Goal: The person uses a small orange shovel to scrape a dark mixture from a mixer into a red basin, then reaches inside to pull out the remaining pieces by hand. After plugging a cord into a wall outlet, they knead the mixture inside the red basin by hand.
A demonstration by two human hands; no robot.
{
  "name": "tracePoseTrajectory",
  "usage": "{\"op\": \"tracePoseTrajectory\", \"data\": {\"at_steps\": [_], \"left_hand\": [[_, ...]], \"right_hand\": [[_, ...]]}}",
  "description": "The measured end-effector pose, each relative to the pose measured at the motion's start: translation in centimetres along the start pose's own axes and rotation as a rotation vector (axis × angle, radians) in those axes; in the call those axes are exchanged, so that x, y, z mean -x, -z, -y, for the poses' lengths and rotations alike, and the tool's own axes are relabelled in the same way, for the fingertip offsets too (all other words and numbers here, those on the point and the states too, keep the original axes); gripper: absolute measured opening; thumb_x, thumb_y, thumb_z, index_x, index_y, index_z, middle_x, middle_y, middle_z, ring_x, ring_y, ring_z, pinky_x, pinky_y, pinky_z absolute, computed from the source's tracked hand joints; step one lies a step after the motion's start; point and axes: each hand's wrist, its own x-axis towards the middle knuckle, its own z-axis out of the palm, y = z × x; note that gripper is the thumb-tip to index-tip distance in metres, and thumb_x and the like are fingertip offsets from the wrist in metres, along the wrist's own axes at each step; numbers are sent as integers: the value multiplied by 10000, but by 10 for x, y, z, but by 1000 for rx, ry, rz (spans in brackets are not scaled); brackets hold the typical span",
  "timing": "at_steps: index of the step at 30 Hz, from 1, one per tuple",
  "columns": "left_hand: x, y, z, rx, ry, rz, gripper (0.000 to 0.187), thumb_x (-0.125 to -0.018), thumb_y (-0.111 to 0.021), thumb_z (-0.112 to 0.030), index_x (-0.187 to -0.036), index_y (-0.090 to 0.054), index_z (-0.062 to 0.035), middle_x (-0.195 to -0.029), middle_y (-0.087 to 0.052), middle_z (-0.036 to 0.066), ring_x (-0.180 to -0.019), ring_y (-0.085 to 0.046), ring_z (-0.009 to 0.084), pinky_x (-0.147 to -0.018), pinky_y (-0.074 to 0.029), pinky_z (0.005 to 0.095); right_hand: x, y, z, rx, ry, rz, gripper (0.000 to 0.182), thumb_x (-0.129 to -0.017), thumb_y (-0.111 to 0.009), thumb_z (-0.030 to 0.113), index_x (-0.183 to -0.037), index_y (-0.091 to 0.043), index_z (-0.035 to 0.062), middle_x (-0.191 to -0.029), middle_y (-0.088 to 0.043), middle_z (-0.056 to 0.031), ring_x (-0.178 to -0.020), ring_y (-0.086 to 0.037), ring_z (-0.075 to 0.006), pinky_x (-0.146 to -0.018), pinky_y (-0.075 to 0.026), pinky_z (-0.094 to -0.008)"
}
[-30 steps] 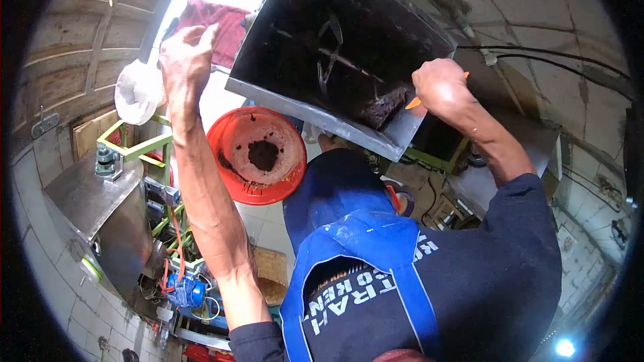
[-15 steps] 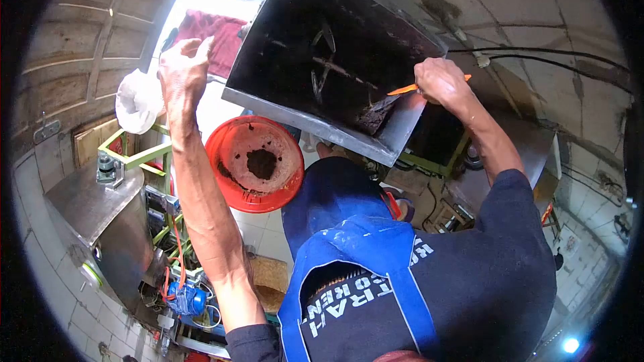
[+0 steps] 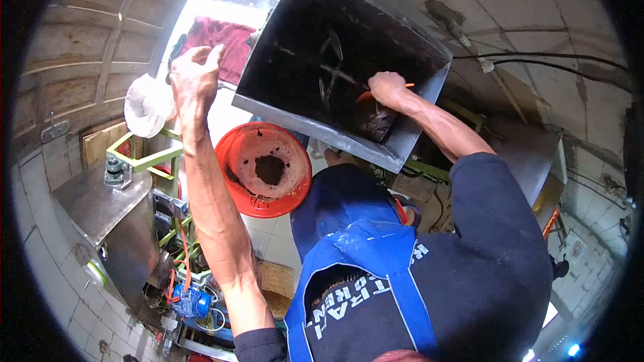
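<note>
My right hand [image 3: 389, 90] is closed around the orange handle [image 3: 364, 97] of a tool, inside a dark metal bin [image 3: 282, 108]. The tool's broad dark end is down at the bin's near right corner, where dark clumpy material [image 3: 377, 126] lies. A bladed metal shaft [image 3: 327, 70] shows against the black inside of the bin. Left of the bin my left hand [image 3: 194, 80] is raised, thumb apart from loosely bent fingers, with nothing visible in it. Below and between the hands stands a red tub [image 3: 295, 198] holding a patch of dark, crumbly matter.
A white cloth or bag [image 3: 144, 108] hangs beside my left wrist. Dark red cloth [image 3: 225, 43] lies behind that hand. Left of me are a green frame [image 3: 137, 159], a metal drum [image 3: 100, 204] and a blue motor [image 3: 191, 302]. Black cables [image 3: 557, 64] run along the right wall.
My right hand has moved left and down, further into the bin, with the orange-handled tool. My left hand stays raised, and the whole view has shifted slightly.
</note>
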Motion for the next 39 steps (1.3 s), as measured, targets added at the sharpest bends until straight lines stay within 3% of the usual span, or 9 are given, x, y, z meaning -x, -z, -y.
{"op": "tracePoseTrajectory", "data": {"at_steps": [6,10,15,19,22,23,30,34,39], "left_hand": [[-7,-1,3,24,20,-12,459,-855,-753,-352,-1122,-723,20,-1082,-732,207,-1014,-715,303,-923,-534,371],[-1,1,-1,-29,2,-1,442,-860,-749,-334,-1117,-722,24,-1086,-732,203,-1017,-715,303,-924,-533,371],[-2,0,2,20,-49,-13,431,-863,-745,-327,-1101,-724,33,-1074,-732,213,-996,-717,297,-917,-532,367],[2,2,-4,6,-34,-22,427,-864,-748,-323,-1099,-724,33,-1060,-736,208,-983,-719,288,-913,-533,362],[5,4,-7,-10,-50,-9,422,-870,-744,-318,-1093,-722,40,-1055,-738,205,-976,-720,287,-903,-535,362],[1,2,1,-43,-106,-26,418,-875,-742,-311,-1088,-719,48,-1047,-740,203,-963,-720,289,-894,-538,361],[5,2,-9,10,-45,-15,399,-876,-751,-277,-1076,-717,66,-1006,-749,189,-920,-720,241,-860,-539,343],[5,3,-10,-1,-28,2,398,-875,-753,-279,-1075,-718,64,-1005,-749,189,-910,-720,242,-860,-538,340],[5,1,-16,-1,-22,-14,404,-876,-753,-281,-1074,-716,69,-1002,-749,190,-894,-719,242,-854,-538,337]], "right_hand": [[10,38,-4,-88,11,-344,212,-840,-619,164,-913,-778,44,-935,-753,-171,-899,-742,-342,-737,-601,-432],[-35,-22,-26,256,-14,67,230,-855,-602,164,-945,-792,69,-947,-759,-160,-900,-747,-321,-748,-597,-426],[13,54,-39,73,2,-110,209,-875,-621,184,-904,-776,48,-928,-749,-158,-893,-737,-345,-691,-594,-436],[12,12,0,140,176,210,221,-807,-673,150,-978,-774,50,-1037,-752,-147,-985,-724,-328,-816,-586,-455],[9,41,9,-168,103,51,206,-807,-659,160,-952,-774,69,-874,-731,-211,-858,-740,-326,-708,-582,-434],[2,13,-1,-550,291,-362,178,-824,-614,169,-831,-728,32,-758,-680,-247,-754,-723,-360,-640,-558,-455],[52,45,32,-376,132,52,152,-806,-627,114,-802,-705,-16,-815,-693,-260,-778,-716,-402,-662,-563,-498],[38,6,48,-630,290,-408,183,-841,-647,156,-789,-665,-19,-761,-666,-270,-782,-696,-421,-635,-563,-481],[67,-10,35,-446,203,-213,148,-790,-707,241,-800,-750,100,-717,-681,-164,-723,-690,-367,-643,-544,-451]]}}
